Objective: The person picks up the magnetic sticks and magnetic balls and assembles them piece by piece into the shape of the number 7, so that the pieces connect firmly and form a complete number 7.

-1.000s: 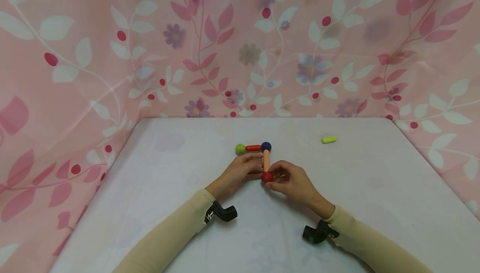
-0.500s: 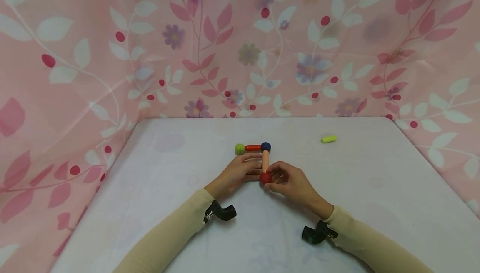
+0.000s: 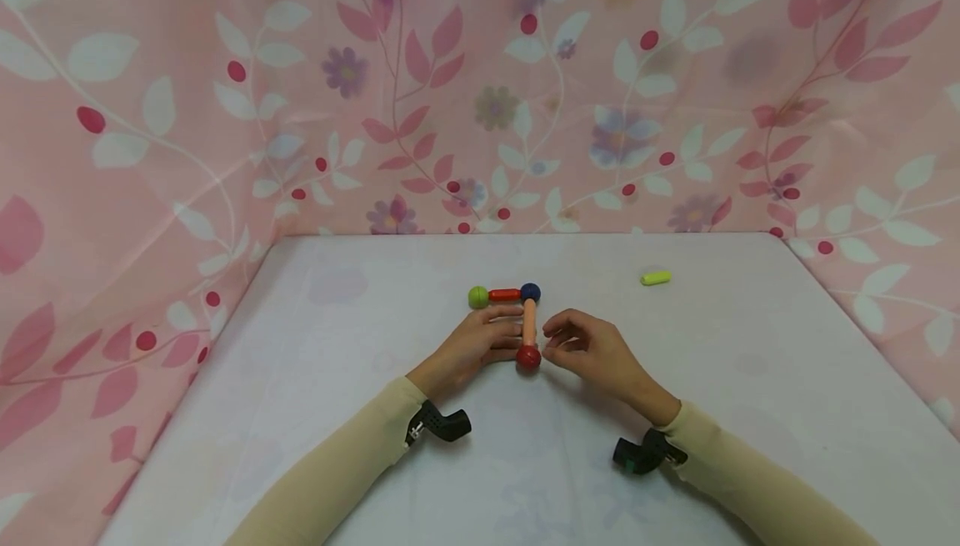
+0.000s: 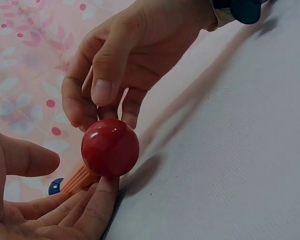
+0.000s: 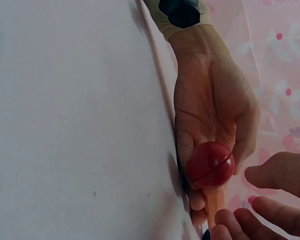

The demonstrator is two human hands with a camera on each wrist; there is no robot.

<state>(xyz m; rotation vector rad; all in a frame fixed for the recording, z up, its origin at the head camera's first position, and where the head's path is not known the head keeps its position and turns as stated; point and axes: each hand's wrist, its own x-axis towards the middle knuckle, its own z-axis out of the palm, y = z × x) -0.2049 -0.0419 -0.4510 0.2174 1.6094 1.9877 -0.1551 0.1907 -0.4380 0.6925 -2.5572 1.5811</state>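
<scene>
A red ball (image 3: 528, 358) sits at the near end of an orange magnetic stick (image 3: 529, 321). At its far end is a dark blue ball (image 3: 530, 291), from which a red stick (image 3: 504, 295) runs left to a green ball (image 3: 477, 297). My left hand (image 3: 474, 342) lies along the orange stick's left side, its fingers fairly straight and touching the stick; the thumb stands apart in the left wrist view. Just right of the red ball, my right hand (image 3: 596, 354) holds nothing, its fingers loosely bent, with a small gap to the ball in the head view.
A yellow-green stick (image 3: 656, 278) lies alone at the back right of the white-covered table (image 3: 337, 446). A pink floral cloth (image 3: 435, 96) hangs behind the table and along its sides. Each wrist carries a black camera mount (image 3: 448, 425).
My right hand has let go of the red ball and moved slightly to the right. My left hand stays by the orange stick. The joined pieces look nearly unmoved.
</scene>
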